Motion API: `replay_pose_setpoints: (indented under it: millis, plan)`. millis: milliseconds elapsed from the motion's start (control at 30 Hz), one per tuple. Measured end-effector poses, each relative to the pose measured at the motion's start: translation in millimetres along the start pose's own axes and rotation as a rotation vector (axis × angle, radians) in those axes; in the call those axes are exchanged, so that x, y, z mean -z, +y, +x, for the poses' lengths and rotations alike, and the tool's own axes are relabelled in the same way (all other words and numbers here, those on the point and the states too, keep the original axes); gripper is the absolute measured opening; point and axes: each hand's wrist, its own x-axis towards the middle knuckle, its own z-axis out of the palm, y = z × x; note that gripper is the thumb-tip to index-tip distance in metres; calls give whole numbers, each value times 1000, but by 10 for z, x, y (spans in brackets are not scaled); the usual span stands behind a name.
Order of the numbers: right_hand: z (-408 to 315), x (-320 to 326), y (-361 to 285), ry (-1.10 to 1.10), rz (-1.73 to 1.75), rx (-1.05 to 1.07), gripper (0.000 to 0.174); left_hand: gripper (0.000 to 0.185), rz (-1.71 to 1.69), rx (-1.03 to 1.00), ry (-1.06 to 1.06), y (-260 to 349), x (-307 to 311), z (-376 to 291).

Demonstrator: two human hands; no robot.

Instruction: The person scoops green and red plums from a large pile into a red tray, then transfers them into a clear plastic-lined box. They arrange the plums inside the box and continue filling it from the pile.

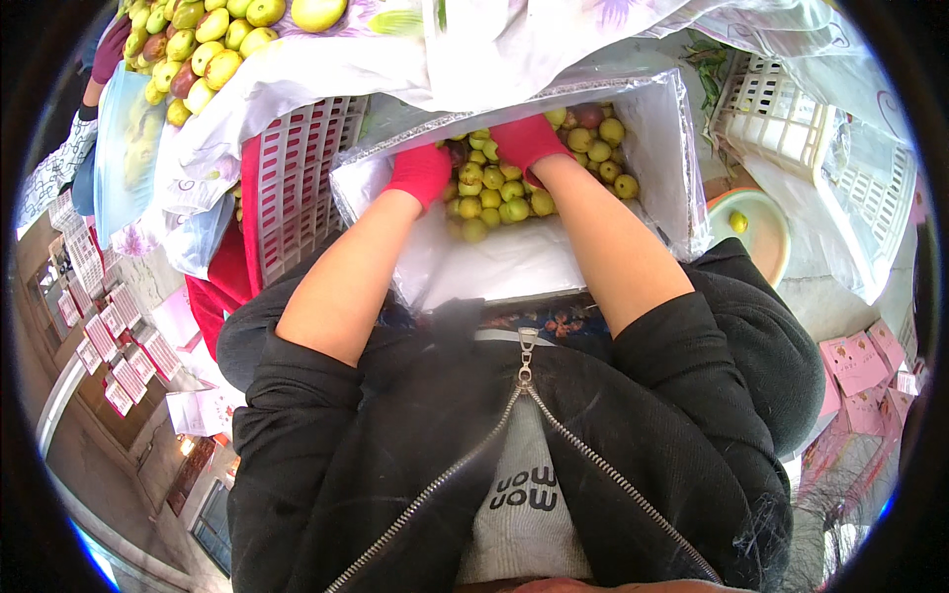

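Before me a plastic-lined box (489,274) holds several green and brownish jujubes (511,193). Both hands wear red gloves and reach down into it. My left hand (421,172) is at the left end of the fruit, against the far wall. Over the far middle of the fruit, my right hand (528,144) touches the jujubes or hovers just above them. The fingers of both hands are largely hidden by the box's far edge and the gloves. Whether either hand grips a fruit cannot be seen.
A heap of jujubes (211,48) lies on a plastic-covered surface (334,70) beyond the box. White plastic baskets (300,185) (771,100) stand either side. A round basin (767,237) with one fruit sits right. Pink cartons (860,363) lie lower right. Another person's gloved hand (111,52) shows upper left.
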Motion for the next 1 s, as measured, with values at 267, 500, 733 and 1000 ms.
replay_pose_setpoints:
  millis: [267,500,733,1000]
  plan:
    - [-18,90,-119,-367,-612,-26,43,39,661,133,-783,-9,-45,-176]
    - [-498,-175,-356,-477,-617,-93,38,44,1048,-194,-417,86,-102,-531]
    - [-215,-67,-152,-648,-529,-196,43,54,1278,-211,-461,132,104,-206]
    - [-190,-90,-83,-638,-527,-129,40,39,330,68,-62,-136,9,-27]
